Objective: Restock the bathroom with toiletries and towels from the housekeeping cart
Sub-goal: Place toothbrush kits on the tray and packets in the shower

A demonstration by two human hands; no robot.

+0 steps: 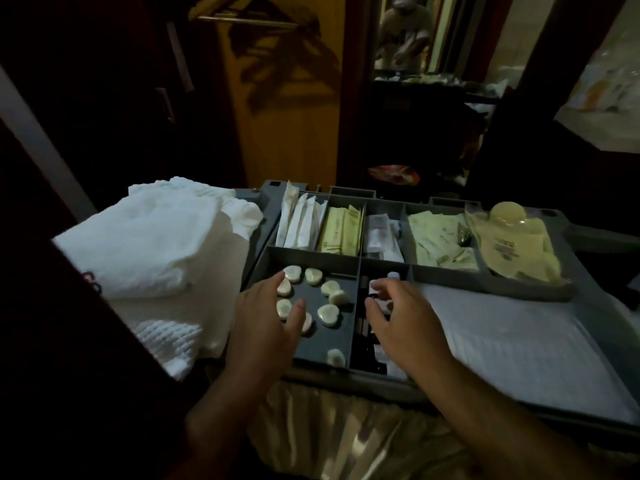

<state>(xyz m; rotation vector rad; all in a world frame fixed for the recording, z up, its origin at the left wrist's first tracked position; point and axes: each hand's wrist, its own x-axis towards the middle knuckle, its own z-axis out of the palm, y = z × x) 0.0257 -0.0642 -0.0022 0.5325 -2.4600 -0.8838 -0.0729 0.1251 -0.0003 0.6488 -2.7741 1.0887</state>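
The grey housekeeping cart tray (313,257) has several compartments. Small round wrapped soaps (328,314) lie in the front left one. My left hand (266,323) reaches over them with fingers spread, fingertips touching the soaps. My right hand (405,318) dips into the dark neighbouring compartment, its curled fingers pinching a small white-capped bottle (377,299). Folded white towels (145,244) are stacked on the cart's left end.
Back compartments hold white sachets (299,220), yellow packets (341,232), pale green packets (440,242) and bagged shower caps (512,244). A white sheet (512,341) lies on the cart's right. A dark door edge (69,306) stands at left; wardrobe and mirror behind.
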